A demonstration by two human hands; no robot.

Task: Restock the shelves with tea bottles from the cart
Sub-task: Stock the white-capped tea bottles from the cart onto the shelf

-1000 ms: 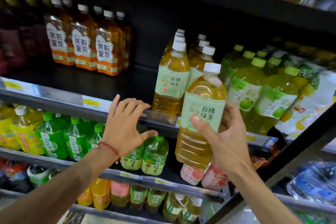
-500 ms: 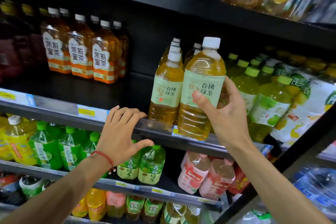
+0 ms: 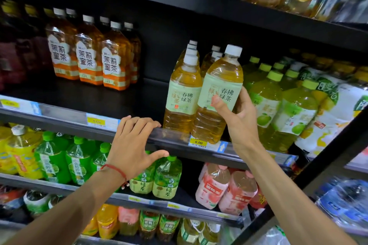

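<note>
The right hand [image 3: 242, 123] is wrapped round the tea bottle [image 3: 221, 85] at its label, with the base at the shelf [image 3: 65, 114] front, just beside a matching bottle [image 3: 183, 95]. The left hand [image 3: 133, 145] is laid open on the shelf edge. The bottle is best seated upright, label forward. Two rows of this tea are counted; three orange-labelled bottles [image 3: 89, 61] front theirs.

The black shelf [image 3: 129, 101] carries orange-labelled tea bottles [image 3: 89, 61], pale-labelled tea bottles [image 3: 183, 97] and lime-capped bottles [image 3: 266, 101].
</note>
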